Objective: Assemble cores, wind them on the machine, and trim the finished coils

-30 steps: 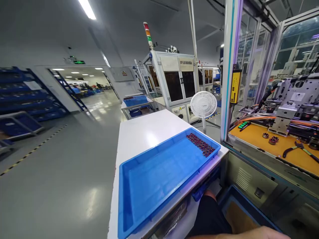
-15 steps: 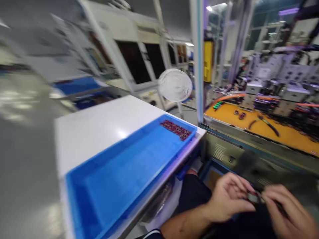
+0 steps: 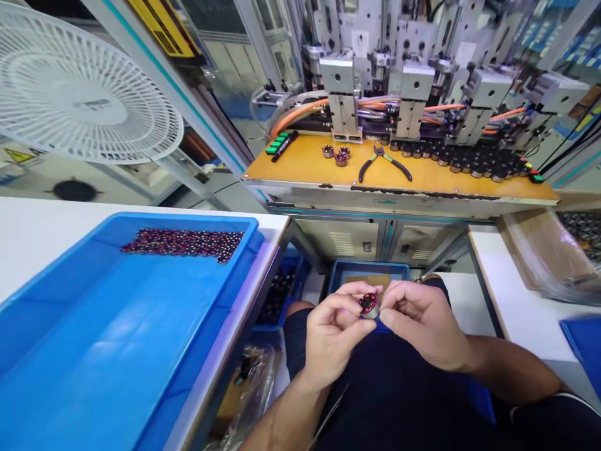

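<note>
Above my lap, my left hand (image 3: 334, 329) is closed round a small motor stator (image 3: 369, 305), a silvery ring with dark red windings and a black centre. The thumb and fingertips grip its sides, and its wound face is turned up. My right hand (image 3: 417, 319) is pinched just beside the stator, thumb against forefinger. Anything between those fingertips is hidden or too small to make out. To the left, a blue tray (image 3: 197, 319) holds rows of similar dark red parts (image 3: 185, 243) along its far end.
On the machine's orange bench lie cutting pliers (image 3: 384, 165), several loose stators (image 3: 340, 158) and a row of dark parts (image 3: 464, 160). A white fan (image 3: 94, 94) stands at the left. A plastic-wrapped cardboard box (image 3: 549, 250) sits on the right table. A blue bin (image 3: 370, 268) is below.
The view has swung right and down to the machine bench and my lap. Both hands have come into full view, the left with the stator in it.
</note>
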### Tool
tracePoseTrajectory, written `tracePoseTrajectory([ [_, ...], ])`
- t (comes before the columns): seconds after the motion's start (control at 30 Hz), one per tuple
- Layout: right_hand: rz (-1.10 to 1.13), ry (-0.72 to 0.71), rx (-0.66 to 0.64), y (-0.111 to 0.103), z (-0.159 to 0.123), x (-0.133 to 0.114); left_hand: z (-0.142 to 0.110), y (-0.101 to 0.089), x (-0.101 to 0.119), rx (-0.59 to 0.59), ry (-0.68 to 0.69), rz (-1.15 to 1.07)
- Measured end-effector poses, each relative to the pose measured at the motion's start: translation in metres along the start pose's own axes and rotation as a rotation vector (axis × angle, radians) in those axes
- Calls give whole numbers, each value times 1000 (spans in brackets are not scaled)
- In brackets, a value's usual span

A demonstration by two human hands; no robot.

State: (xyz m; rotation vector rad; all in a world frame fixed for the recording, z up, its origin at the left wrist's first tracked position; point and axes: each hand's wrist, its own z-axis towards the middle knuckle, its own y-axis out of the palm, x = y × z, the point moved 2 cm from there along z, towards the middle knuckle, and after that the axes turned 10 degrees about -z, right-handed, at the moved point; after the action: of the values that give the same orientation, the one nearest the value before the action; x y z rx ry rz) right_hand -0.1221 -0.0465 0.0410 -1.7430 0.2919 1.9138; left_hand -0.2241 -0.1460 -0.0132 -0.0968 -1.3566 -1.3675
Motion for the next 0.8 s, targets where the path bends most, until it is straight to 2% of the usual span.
tracePoseTrajectory([
  [0.13,202,236,-129,-2,4,4,1,-3,0,-10,16,34],
  [0.27,282,336,-189,-3,3,14,2,-6,1,-41,38,62],
  [0.47,479,350,-207,-7,5,21,5,-11,2,-86,100,202],
  [0.7,413,341,-407,-6,5,24,0,-12,6,-119,108,297],
  [0.8,365,275,-422,-2,3,27,1,-11,6,-119,54,259],
])
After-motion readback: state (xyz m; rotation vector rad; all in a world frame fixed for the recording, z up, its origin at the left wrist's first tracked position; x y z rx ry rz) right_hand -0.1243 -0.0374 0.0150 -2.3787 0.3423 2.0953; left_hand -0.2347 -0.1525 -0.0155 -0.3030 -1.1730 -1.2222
